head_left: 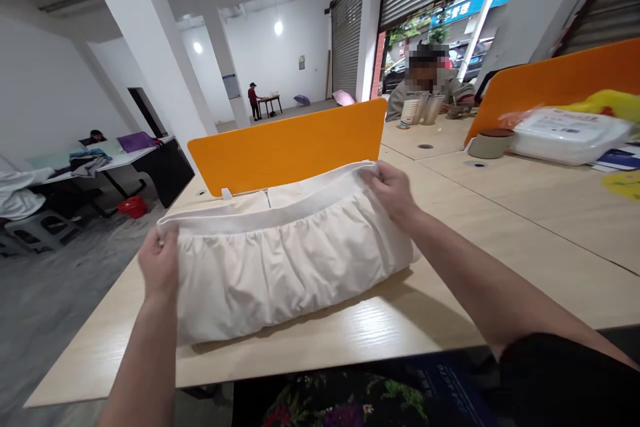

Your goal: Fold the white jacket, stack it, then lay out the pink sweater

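Observation:
A cream-white garment (280,260) with a gathered elastic waistband is held up over the light wooden desk (350,333), its lower part resting on the desk top. My left hand (159,268) grips the waistband's left end. My right hand (393,192) grips the waistband's right end, pulling the band taut between both hands. The cloth hangs in folds below the band.
An orange divider panel (290,143) stands just behind the garment; a second orange divider (560,80) stands at the right. Beyond it sit paper cups (417,110), a round container (490,143) and a white plastic package (567,137). A seated person (425,90) faces me across the desks.

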`<state>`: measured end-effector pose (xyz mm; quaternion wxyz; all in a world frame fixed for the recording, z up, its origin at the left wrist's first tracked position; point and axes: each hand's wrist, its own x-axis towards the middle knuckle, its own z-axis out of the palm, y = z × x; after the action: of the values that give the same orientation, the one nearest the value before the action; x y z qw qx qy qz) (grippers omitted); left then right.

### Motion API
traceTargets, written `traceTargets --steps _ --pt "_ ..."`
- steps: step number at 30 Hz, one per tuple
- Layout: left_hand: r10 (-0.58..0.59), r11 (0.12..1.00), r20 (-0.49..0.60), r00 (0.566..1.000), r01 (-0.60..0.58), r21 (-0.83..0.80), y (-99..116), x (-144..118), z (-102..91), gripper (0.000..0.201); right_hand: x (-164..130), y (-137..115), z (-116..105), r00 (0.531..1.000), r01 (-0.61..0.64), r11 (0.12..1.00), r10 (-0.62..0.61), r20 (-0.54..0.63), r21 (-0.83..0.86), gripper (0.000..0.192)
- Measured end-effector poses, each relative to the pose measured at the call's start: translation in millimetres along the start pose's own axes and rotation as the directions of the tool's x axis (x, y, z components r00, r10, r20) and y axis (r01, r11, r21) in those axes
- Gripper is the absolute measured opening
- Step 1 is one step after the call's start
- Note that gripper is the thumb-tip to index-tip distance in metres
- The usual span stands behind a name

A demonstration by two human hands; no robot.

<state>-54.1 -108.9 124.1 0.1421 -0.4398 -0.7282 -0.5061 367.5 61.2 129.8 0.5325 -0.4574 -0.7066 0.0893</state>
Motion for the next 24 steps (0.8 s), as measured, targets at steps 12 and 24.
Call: traceTargets --steps 12,24 --pt "-0.386 0.814 0.358 0.850 0.131 0.566 -63 -7 120.6 0.036 -9 111 141 0.839 -0.153 0.863 0.371 0.398 -0.481 0.029" --pt "0.111 0.862 0.607 0.787 -0.380 0.335 48 -31 156.9 0.043 -7 110 142 0.839 -0.130 0.854 0.366 0.403 -0.505 0.030"
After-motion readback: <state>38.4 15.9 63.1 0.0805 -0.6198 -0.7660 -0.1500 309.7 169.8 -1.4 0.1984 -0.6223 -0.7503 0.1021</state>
